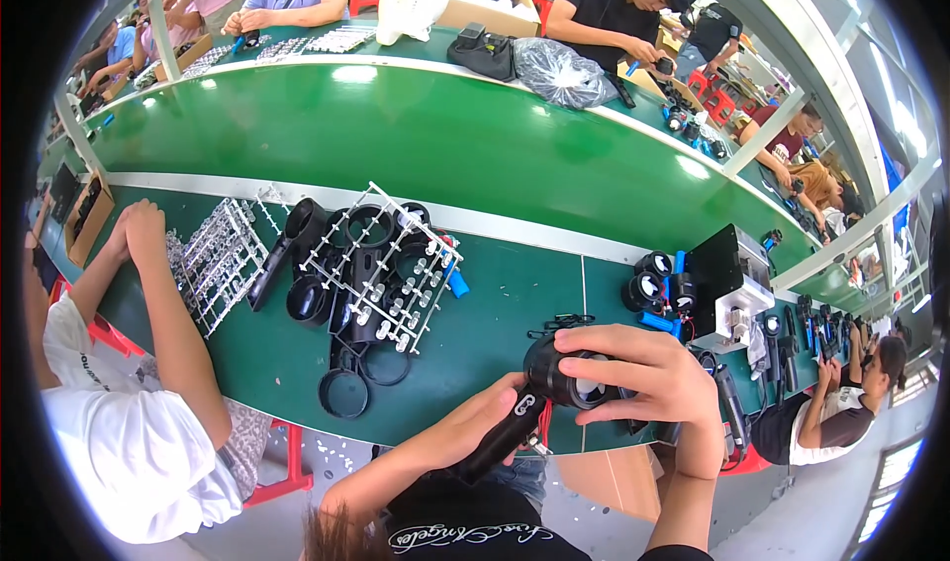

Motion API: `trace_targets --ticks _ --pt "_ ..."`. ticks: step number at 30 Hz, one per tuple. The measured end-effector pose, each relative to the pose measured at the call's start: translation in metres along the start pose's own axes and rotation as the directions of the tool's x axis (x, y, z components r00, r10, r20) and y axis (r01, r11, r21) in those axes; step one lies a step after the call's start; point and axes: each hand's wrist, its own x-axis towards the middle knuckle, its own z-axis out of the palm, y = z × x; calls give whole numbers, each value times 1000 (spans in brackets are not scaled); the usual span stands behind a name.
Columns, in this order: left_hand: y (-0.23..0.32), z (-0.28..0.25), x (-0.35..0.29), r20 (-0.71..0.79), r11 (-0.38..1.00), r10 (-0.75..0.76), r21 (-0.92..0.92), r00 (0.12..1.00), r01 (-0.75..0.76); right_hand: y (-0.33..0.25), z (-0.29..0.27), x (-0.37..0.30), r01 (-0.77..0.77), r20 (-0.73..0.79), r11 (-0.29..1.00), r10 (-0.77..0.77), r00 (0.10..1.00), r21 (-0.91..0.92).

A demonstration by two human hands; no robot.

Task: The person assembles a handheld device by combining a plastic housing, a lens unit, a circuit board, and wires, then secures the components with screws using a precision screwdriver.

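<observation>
Near the table's front edge I hold a black flashlight-like device with a round head [546,371] and a tubular handle [500,440]. My left hand [473,420] is closed around the handle, just below the head. From the right, the fingers of my right hand [648,368] wrap over the round head, and a pale disc shows inside its rim. Red wires and a small metal bit stick out beside the handle. Just beyond the head lies a small bundle of thin black parts [562,324].
Left of me are black housings and rings [344,393] under a clear plastic sprue frame [396,299], with a blue cylinder [457,283] alongside. A black-and-silver machine [732,289] and lamp heads [648,286] stand right. A co-worker's arms [163,284] rest on the table at left.
</observation>
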Motion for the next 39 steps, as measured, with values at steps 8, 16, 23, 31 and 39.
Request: trace_targets --ticks 8,16,23,31,39 --pt "7 4 -1 -28 998 14 60 1000 -12 -9 9 4 -29 35 963 40 999 -269" --pt "10 6 -2 -35 989 37 148 999 -31 -1 13 1 -84 17 979 89 996 -185" --pt "-3 4 0 -50 971 64 232 997 -51 22 30 -11 -18 -10 998 17 1000 -56" --pt "-18 7 5 -183 962 76 271 980 -24 30 59 -10 -180 -298 816 393 870 549" --pt "-22 18 1 -268 771 184 636 946 30 36 74 5 -366 -205 868 446 871 335"
